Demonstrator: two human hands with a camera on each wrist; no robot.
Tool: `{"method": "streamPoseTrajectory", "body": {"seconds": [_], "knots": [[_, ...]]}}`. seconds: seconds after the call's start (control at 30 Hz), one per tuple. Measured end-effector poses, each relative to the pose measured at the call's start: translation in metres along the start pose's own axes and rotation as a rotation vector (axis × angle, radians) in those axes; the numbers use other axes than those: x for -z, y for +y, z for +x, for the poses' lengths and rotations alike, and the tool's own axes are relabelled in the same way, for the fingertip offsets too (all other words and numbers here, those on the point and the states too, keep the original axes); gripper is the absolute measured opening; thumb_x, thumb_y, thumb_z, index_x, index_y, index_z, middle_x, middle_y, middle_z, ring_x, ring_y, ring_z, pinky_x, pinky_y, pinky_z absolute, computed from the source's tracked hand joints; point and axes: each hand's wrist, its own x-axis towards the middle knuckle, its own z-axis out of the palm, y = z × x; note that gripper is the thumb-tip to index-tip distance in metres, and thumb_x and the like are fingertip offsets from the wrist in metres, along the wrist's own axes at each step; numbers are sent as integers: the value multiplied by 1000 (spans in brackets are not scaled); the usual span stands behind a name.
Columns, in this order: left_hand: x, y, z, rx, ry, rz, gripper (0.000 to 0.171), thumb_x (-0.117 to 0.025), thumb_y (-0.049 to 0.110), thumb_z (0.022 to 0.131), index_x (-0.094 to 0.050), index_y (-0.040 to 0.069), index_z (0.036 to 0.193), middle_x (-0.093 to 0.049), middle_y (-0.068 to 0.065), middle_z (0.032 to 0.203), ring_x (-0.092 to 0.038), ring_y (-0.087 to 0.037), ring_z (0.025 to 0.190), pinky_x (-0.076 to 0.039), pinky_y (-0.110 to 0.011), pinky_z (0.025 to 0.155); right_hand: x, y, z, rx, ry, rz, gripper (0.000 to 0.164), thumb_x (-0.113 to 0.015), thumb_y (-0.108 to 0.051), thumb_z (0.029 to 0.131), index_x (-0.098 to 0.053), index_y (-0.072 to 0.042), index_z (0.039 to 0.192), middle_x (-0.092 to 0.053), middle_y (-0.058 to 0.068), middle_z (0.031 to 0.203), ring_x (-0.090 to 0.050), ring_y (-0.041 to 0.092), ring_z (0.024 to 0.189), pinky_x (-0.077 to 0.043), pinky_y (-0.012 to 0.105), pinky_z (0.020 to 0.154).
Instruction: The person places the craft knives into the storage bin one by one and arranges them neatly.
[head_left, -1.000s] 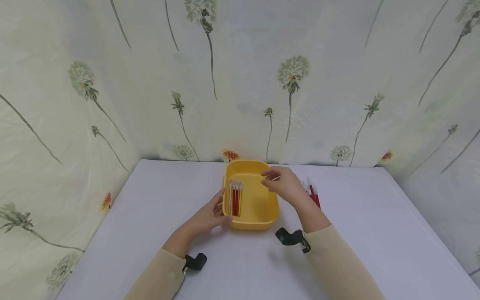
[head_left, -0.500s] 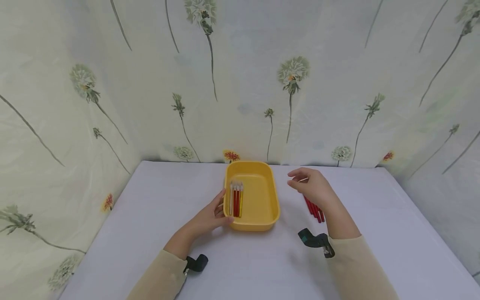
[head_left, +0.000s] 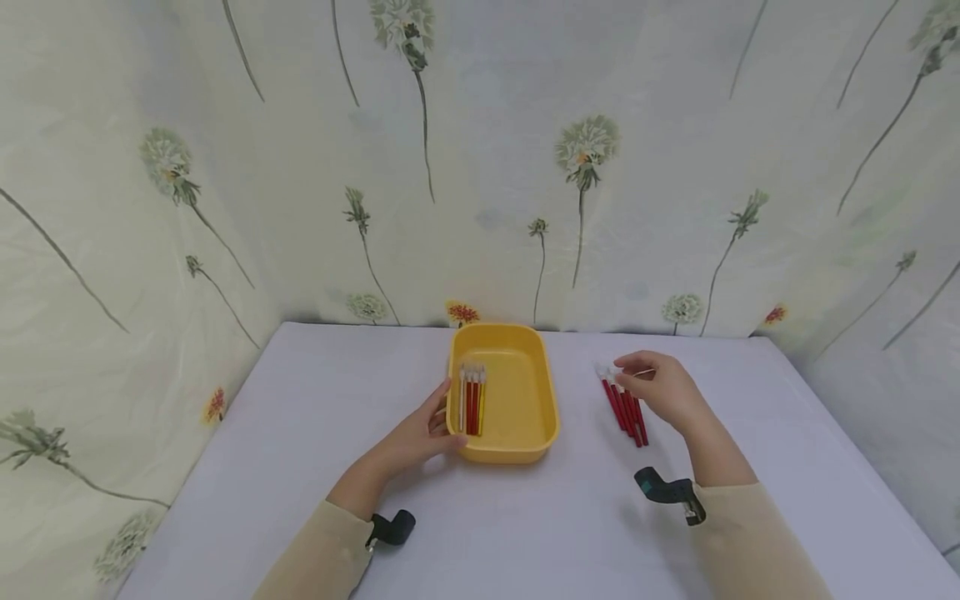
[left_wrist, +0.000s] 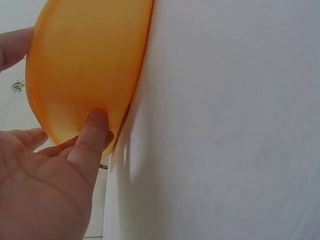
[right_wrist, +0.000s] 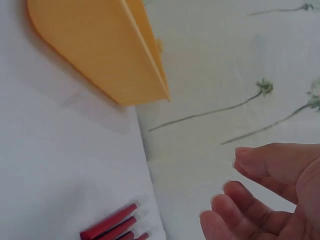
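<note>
Yellow plastic makes up the tray point(head_left: 521, 404), which the head view shows toward the far side of the white table point(head_left: 480, 533). Along its left inner side lies a row of pencils point(head_left: 472, 407) (pale, red and yellow, pale tips pointing far), set side by side. At the near left corner the left hand point(head_left: 411, 435) holds the tray, thumb at the rim. On the table to the right, red pencils point(head_left: 627, 418) lie in a loose bundle, and the right hand point(head_left: 663, 390) is over their far ends; contact cannot be told from here.

From the left wrist, fingers rest against the tray's outer wall, a grip that seems meant to steady it.

From the right wrist, thumb and fingers are spread with nothing visible between them, apart from the red pencils. The step in hand looks like a reach for one of these; the next move would call for lowering the fingertips and pinching a single pencil without dragging its neighbours.
</note>
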Motion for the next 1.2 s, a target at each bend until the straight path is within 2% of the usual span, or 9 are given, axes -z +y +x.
{"method": "streamPoseTrajectory", "body": {"seconds": [0.27,0.6,0.87,1.2], "knots": [[1,2,-2,0,-11,6,104,-81,37,85,-11,29,162,-25,-6,164,-35,-24,146,-33,-42,116,-1,34,7,-63,-20,4,38,-58,-22,102,-58,1,132,-62,25,123,-65,40,105,-56,51,87],[0,4,-2,19,-2,25,103,-80,37,86,-11,32,162,-26,-6,164,-36,-23,145,-34,-42,115,-8,66,14,-142,-39,21,34,-58,-17,102,-59,1,130,-59,26,124,-63,35,103,-57,45,87],[-1,2,-2,12,3,13,102,-80,36,86,-12,30,162,-26,-6,164,-37,-24,145,-34,-42,116,-14,77,16,-170,-58,39,31,-59,-13,100,-61,3,126,-62,26,118,-62,27,92,-55,32,74],[-1,2,-3,1,4,18,102,-80,37,86,-12,29,162,-27,-8,164,-37,-25,145,-34,-43,116,-17,83,16,-167,-60,1,30,-62,-12,98,-63,3,123,-65,24,112,-59,26,90,-51,31,70]]}}
